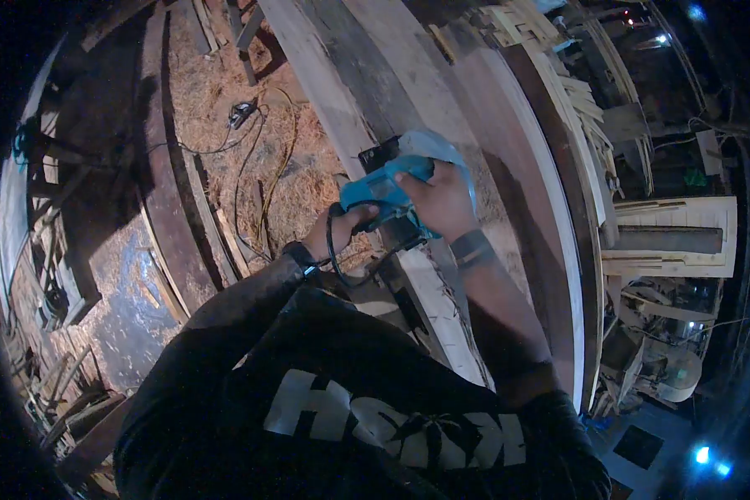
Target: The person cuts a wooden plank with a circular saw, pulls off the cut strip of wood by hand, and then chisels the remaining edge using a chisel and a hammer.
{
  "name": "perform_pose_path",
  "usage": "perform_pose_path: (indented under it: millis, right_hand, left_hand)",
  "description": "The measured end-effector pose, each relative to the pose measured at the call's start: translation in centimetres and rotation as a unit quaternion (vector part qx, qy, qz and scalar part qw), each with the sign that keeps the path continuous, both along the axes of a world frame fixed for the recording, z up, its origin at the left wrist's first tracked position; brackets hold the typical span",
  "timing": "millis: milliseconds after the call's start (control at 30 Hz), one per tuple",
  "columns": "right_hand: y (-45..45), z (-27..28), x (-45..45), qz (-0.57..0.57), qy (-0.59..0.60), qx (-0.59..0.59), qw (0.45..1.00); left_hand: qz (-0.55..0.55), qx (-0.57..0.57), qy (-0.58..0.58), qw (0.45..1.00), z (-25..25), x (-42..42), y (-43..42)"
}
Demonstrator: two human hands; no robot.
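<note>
The person is bending both arms forward and inward, each grip grasping the same teal power tool [383,182]. The tool is sitting on a pale plank [437,300], close to the plank's left edge, with the plank showing both beyond and below it.

The right grip [443,198] is wrapping over the tool's handle from the right, its thumb lying across the top toward the left. A grey wristband [473,248] is circling the wrist, and the right forearm [502,304] is slanting up and leftward over the boards. The left grip [335,231] is clasping the tool's left end, thumb pointing inward along the housing; its other fingers are mostly hiding from view. A dark watch [298,255] is sitting on that wrist, the left forearm [246,292] slanting up and to the right.

A black cord [332,250] is looping just beside the left grip. Past the plank's left edge, a shavings-strewn floor [208,154] is showing, with cables lying on it; along its right side, wide boards [508,125] are running lengthwise.
</note>
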State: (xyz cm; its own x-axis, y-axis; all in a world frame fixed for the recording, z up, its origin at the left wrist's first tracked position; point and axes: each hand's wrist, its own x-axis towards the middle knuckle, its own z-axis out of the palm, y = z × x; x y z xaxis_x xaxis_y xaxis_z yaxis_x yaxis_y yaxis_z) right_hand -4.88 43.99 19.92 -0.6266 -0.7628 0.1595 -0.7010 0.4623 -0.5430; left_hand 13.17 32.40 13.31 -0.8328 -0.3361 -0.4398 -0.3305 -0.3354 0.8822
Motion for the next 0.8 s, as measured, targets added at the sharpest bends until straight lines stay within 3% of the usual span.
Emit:
perform_pose_path:
  millis: [133, 233, 500, 733, 800]
  right_hand:
    - [-1.4, 0.6, -0.1, -0.006, -0.005, 0.028, 1.000]
    - [-2.1, -0.9, -1.0, 0.022, 0.045, 0.023, 0.998]
    - [-5.1, -0.1, -1.7, 0.003, -0.024, 0.017, 1.000]
    - [-7.6, 0.2, -2.1, 0.007, -0.005, 0.019, 1.000]
    - [-8.3, 0.2, -2.0, 0.004, 0.012, 0.030, 0.999]
  left_hand:
    - [-0.001, 0.019, 0.012, 1.000, -2.4, -0.4, -1.3]
    - [0.052, -0.001, 0.032, 0.998, -1.1, -0.7, -1.7]
    - [0.093, -0.008, 0.069, 0.993, -2.0, -1.8, -3.8]
    - [0.063, 0.001, 0.009, 0.998, -1.8, -2.1, -6.7]
    - [0.081, 0.015, 0.044, 0.996, -1.3, -2.2, -7.2]
